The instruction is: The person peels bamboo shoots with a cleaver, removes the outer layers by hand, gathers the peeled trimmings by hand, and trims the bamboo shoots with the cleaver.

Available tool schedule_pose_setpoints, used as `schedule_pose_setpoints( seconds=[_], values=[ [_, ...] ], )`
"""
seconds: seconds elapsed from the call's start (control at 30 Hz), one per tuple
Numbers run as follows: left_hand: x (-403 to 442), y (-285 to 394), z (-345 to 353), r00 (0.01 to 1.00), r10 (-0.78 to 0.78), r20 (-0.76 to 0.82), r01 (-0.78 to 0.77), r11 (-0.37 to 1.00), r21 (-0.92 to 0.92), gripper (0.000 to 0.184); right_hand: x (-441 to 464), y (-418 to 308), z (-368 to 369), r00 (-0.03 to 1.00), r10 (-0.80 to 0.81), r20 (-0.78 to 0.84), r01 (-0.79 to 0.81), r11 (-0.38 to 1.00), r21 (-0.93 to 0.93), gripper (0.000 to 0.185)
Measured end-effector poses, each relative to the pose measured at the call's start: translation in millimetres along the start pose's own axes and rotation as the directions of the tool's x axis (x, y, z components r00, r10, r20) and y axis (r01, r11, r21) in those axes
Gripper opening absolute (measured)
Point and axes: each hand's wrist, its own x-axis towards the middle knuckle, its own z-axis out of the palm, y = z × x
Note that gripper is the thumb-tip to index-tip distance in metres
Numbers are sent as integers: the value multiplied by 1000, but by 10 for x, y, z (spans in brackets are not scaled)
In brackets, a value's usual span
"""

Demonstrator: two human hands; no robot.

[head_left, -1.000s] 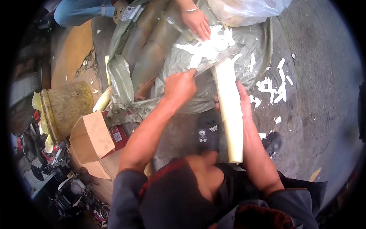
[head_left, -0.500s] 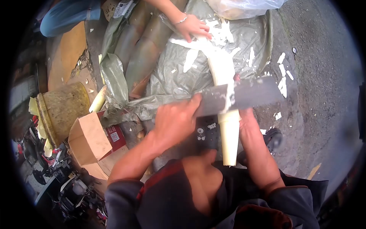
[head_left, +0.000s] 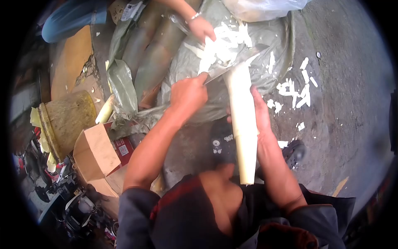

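A long, pale peeled bamboo shoot (head_left: pixel 243 124) points away from me, its narrow cut end toward my lap. My right hand (head_left: pixel 261 110) grips it from the right side, partly hidden behind it. The handle of a broad knife (head_left: pixel 237 62) is in my closed left hand (head_left: pixel 188 97). Its blade, seen nearly edge-on, lies across the far end of the shoot. White slivers (head_left: pixel 228 39) are piled just beyond the blade on a grey-green plastic sheet (head_left: pixel 195 66). Another person's hand (head_left: pixel 202 28) reaches into this pile from the top.
Loose slivers (head_left: pixel 304 95) lie on the pavement at right. Large unpeeled shoots (head_left: pixel 159 54) rest on the sheet at left. A dirty yellow bucket (head_left: pixel 68 120), an open cardboard box (head_left: pixel 97 151) and a clear plastic bag (head_left: pixel 263 8) stand around.
The knife has moved from the shoot's middle to its far end, its blade turning edge-on. More slivers lie on the pavement at right. The other person's hand has shifted left.
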Motion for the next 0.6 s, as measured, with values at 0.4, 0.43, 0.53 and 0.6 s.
schedule_pose_setpoints(
  seconds=[0.4, 0.43, 0.53, 0.6],
  values=[
    [-609, 226, -312, 980, 198, -2, -198, 979, -57, 42, 22, 18, -148, 989, -62, 133, 59, 998, 25, 54],
    [-520, 202, -220, 979, 201, -41, -203, 977, -61, 40, 6, 21, -111, 994, -38, 101, 37, 999, 14, 56],
    [-170, 175, 24, 976, 184, -121, -189, 981, -36, 35, 62, -62, -41, 998, 19, 62, -23, 998, 62, 55],
    [-1, 194, 103, 987, 128, -100, -127, 992, 17, 30, 3, -25, -6, 998, 27, 56, -26, 1000, -16, 56]
  ],
)
